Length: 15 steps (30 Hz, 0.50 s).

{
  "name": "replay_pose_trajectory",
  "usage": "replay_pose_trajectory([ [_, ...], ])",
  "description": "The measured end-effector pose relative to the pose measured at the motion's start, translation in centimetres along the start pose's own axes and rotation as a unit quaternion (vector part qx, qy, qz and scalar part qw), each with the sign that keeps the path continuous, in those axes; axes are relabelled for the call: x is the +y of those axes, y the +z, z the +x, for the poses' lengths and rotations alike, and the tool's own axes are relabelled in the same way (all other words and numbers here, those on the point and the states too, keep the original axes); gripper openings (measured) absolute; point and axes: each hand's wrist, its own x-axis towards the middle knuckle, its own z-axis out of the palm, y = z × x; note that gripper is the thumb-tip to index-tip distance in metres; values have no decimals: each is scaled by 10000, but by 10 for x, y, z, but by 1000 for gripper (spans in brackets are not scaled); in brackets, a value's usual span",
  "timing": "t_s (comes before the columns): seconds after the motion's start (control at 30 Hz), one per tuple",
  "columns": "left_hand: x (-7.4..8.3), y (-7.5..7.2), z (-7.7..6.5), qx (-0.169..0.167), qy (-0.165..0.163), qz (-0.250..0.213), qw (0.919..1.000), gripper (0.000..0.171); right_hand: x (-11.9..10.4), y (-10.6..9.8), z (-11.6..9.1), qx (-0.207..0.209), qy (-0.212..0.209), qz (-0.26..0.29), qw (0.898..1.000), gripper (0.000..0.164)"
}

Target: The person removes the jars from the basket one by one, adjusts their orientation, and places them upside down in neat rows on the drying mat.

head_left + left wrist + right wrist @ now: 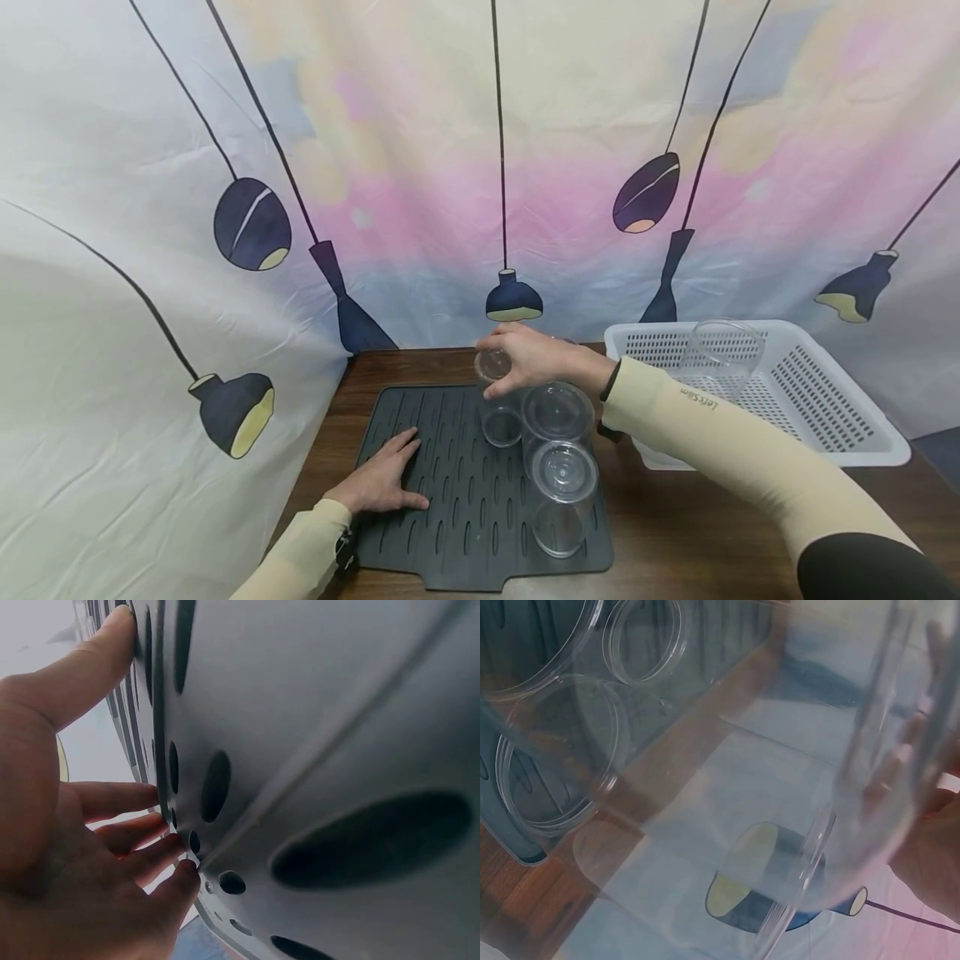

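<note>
My right hand (pixel 534 360) grips the upper end of a clear cup (pixel 500 425) over the back of a dark grey drying mat (pixel 446 533). Whether the cup's bottom touches the mat, I cannot tell. Nearer me on the mat's right side stand a wider clear container (pixel 558 412) and another clear cup (pixel 562 496). The left hand (pixel 381 477) rests on the mat's left part with spread fingers. In the left wrist view its fingertips (pixel 184 881) touch the mat's slotted surface. Clear plastic fills much of the right wrist view, partly covering the right hand (pixel 922 832).
A white perforated basket (pixel 840 408) stands on the right, with a clear container (pixel 723 358) inside. The brown wooden table (pixel 675 517) runs back to a curtain (pixel 420 167) printed with hanging lamps. Part of another clear rim shows behind my right hand.
</note>
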Motion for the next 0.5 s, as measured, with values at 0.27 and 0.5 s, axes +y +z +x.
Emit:
replay_pose_trajectory([
  [0.27, 0, -1, -2, 12, 82, -53, 10000, 101, 0, -2, 0, -38, -143, 66, 9999, 73],
  [0.5, 0, -1, -2, 33, 142, -108, 9998, 102, -1, -3, 0, -43, -102, 163, 9998, 73],
])
